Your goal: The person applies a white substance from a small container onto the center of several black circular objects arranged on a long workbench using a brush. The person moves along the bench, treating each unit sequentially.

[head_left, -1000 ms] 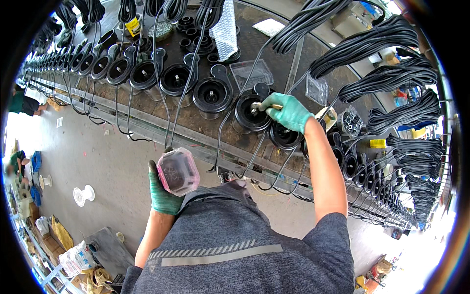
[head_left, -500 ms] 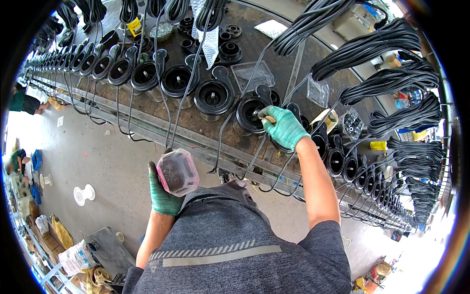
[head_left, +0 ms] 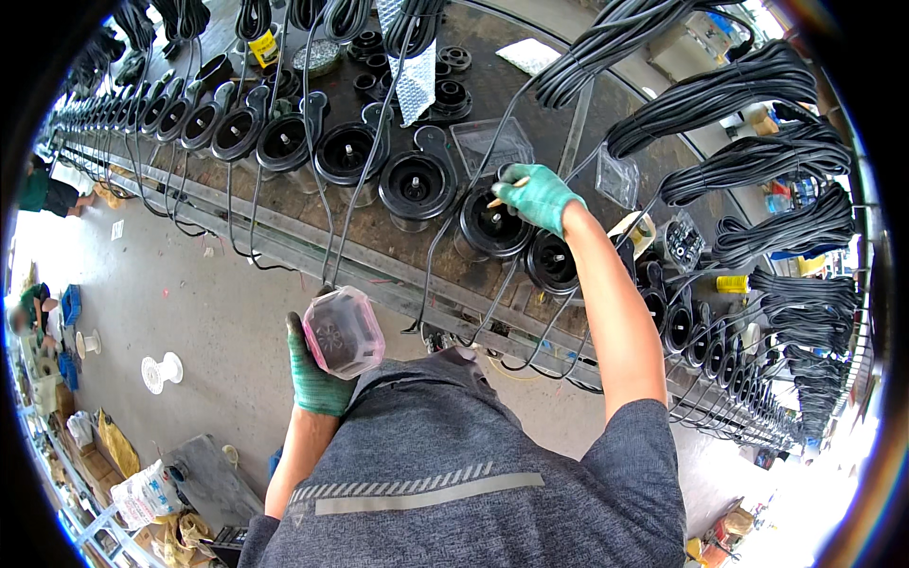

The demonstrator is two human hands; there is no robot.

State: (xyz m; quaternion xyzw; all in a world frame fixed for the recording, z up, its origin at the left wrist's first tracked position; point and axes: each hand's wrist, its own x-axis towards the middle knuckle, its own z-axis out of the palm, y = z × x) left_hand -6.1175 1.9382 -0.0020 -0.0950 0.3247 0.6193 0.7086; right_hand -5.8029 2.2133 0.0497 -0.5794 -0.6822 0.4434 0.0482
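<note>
My left hand (head_left: 317, 379), in a green glove, is closed around a clear eight-sided plastic tub (head_left: 346, 333) with a pinkish edge, held in front of my body. Over the bench my gloved right hand (head_left: 540, 197) pinches a thin tan stick (head_left: 495, 202); its exact kind is too small to make out. Beneath the stick is a round black housing (head_left: 492, 222) with a metal shaft upright in its middle. Similar black housings stand either side, one to the left (head_left: 417, 185) and one to the right (head_left: 552, 262), partly behind my forearm.
Rows of black housings line the bench edge (head_left: 294, 246). Bundles of black cable (head_left: 710, 95) hang above, with leads crossing in front of the housings. A clear plastic lid (head_left: 492, 144) lies behind. White spools (head_left: 163, 373) stand on the floor, and another person (head_left: 36, 308) is far left.
My right hand has lifted up and away from the housing's middle, taking the stick off the shaft area. The housing to the right shows more. My left hand and the tub stay put.
</note>
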